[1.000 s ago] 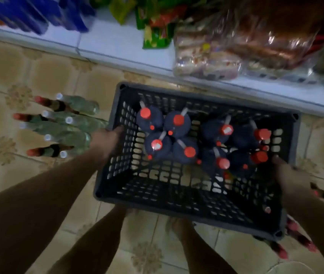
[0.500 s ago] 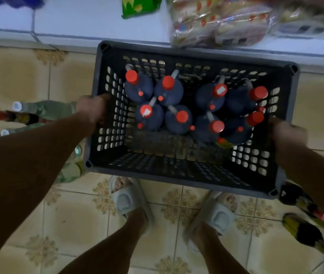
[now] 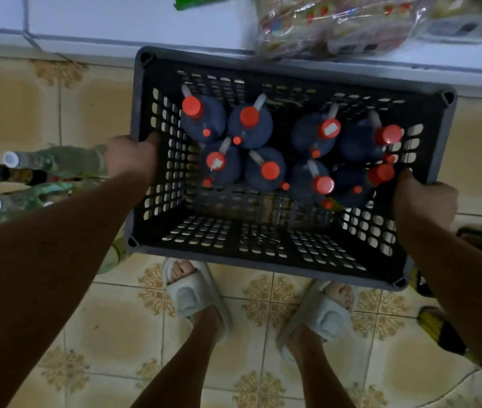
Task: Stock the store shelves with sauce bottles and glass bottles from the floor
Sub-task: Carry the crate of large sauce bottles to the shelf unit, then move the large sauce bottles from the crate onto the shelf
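A dark grey perforated plastic crate [image 3: 263, 262] hangs above the tiled floor, held up between both hands. My left hand [image 3: 131, 156] grips its left rim and my right hand [image 3: 425, 201] grips its right rim. Inside, several dark sauce bottles with red caps [image 3: 248, 125] stand upright, packed toward the far side. The near half of the crate floor is bare. On the floor to the left lie several green glass bottles [image 3: 57, 160] with white or red caps, partly hidden by my left arm.
A white tiled shelf ledge [image 3: 101, 22] runs along the top, with plastic-wrapped packets [image 3: 337, 25] on it. Dark bottles with yellow labels [image 3: 440, 331] lie on the floor at the right. My feet in pale slippers [image 3: 192, 293] stand just below the crate.
The crate has risen off the floor toward me and now sits closer to the shelf ledge. My view has tipped down, so my feet show beneath it.
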Action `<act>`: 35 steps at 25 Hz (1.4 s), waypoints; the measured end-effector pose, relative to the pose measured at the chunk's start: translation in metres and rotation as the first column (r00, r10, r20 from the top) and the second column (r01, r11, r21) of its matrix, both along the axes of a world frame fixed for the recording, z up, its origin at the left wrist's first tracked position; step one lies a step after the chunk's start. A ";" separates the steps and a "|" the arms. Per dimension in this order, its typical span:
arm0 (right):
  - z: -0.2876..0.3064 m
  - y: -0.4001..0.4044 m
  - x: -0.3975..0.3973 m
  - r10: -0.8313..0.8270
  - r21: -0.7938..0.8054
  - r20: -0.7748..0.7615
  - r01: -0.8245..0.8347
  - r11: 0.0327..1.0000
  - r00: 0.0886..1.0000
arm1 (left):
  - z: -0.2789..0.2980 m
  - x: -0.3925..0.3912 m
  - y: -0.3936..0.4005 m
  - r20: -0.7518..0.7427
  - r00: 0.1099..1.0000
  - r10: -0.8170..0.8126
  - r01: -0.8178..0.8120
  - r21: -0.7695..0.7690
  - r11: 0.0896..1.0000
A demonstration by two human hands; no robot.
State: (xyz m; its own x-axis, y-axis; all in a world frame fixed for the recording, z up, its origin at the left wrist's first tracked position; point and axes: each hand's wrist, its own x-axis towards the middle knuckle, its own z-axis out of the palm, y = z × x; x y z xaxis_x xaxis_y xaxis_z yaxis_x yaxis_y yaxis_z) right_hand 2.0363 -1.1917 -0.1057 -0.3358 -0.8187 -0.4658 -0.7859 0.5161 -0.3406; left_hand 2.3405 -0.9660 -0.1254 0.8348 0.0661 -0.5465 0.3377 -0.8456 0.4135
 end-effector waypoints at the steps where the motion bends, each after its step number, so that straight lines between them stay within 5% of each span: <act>1: -0.001 0.000 -0.002 0.014 -0.013 0.009 -0.014 1.000 1.000 | 0.000 0.000 0.001 0.004 1.000 0.000 0.000 0.003 1.000; 5: 0.017 0.012 -0.013 0.222 -0.233 0.163 -0.181 0.955 0.961 | 0.014 -0.007 0.007 -0.030 0.997 -0.072 0.066 -0.170 0.983; 9: 0.061 0.031 0.008 0.431 -0.471 0.266 -0.274 0.839 0.862 | 0.057 -0.038 0.029 0.302 0.953 -0.028 0.107 -0.250 0.962; 11: 0.065 0.048 0.032 0.568 -0.369 0.270 -0.461 0.807 0.778 | 0.069 -0.069 0.034 0.276 0.961 -0.025 0.115 -0.316 0.942; 14: 0.044 0.060 0.060 0.763 0.049 0.120 -0.772 0.634 0.635 | 0.076 -0.120 0.015 -0.201 0.978 0.062 -0.145 -0.433 0.890; 17: 0.023 0.053 0.068 0.836 0.275 0.006 -0.805 0.526 0.548 | 0.075 -0.156 -0.005 -0.374 0.916 -0.143 -0.070 -0.500 0.863; 22: 0.017 0.053 0.058 0.893 0.192 -0.082 -0.872 0.449 0.442 | 0.072 -0.166 -0.035 -0.435 0.823 -0.366 0.119 -0.498 0.859; 26: 0.038 0.047 0.041 0.973 0.135 -0.020 -0.964 0.231 0.230 | 0.072 -0.167 -0.049 -0.308 0.764 -0.566 0.388 -0.482 0.785; 31: 0.086 0.029 0.024 0.985 0.044 0.040 -0.984 -0.172 -0.170 | 0.066 -0.169 -0.064 -0.147 0.538 -0.830 0.742 -0.386 0.549; 33: 0.102 0.027 0.021 0.972 -0.017 0.072 -0.974 -0.224 -0.225 | 0.070 -0.175 -0.068 -0.170 0.492 -0.854 0.759 -0.398 0.516; 35: 0.113 0.027 0.022 0.967 -0.064 0.104 -0.972 -0.225 -0.230 | 0.076 -0.178 -0.068 -0.190 0.540 -0.820 0.694 -0.451 0.561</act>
State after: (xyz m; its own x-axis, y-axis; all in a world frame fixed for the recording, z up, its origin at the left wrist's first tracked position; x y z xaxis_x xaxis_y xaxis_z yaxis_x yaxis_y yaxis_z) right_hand 2.0578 -1.1651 0.0069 0.8915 -0.0868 -0.4446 -0.3075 -0.8366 -0.4533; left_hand 2.1622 -1.0336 -0.0491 0.2359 -0.7089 -0.6647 -0.2076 -0.7050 0.6782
